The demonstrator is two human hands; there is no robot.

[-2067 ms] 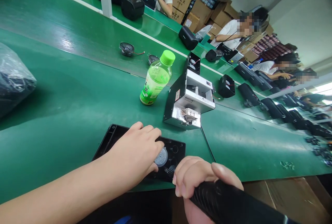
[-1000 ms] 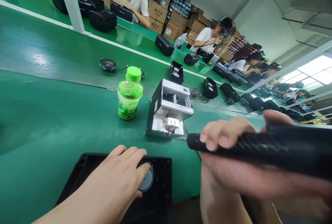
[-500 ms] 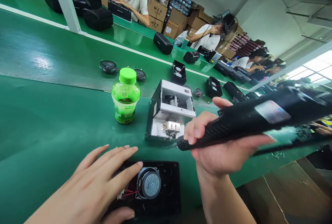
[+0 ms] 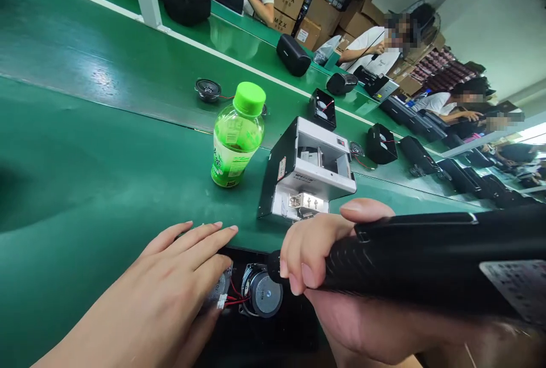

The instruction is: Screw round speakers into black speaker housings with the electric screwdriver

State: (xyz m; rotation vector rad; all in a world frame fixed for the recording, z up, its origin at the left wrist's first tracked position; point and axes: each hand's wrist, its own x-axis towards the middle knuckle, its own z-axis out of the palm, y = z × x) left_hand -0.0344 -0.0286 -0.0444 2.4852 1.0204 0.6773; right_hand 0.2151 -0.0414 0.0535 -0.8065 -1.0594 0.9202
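My right hand (image 4: 313, 251) is wrapped round a black electric screwdriver (image 4: 422, 260). Its nose points left, just over the right side of a round speaker driver (image 4: 267, 294); the bit's tip is hidden. The driver sits in a black speaker casing (image 4: 260, 342) at the table's near edge. Fingers stretched out, my left hand (image 4: 170, 277) lies over the casing's left end, partly covering a second driver (image 4: 219, 288) and its red wires (image 4: 235, 301). Whether the left thumb grips the casing's near side cannot be made out.
Just beyond the casing stands a grey-and-black screw feeder (image 4: 311, 172). Left of it is a green-capped bottle (image 4: 236, 140). A loose speaker (image 4: 208, 90) and open black casings (image 4: 322, 109) lie farther back. Co-workers sit across the green table (image 4: 85, 146).
The screwdriver has come down from above the feeder's front to the casing's right driver. My left hand has settled lower over the casing's left end. The view has shifted left.
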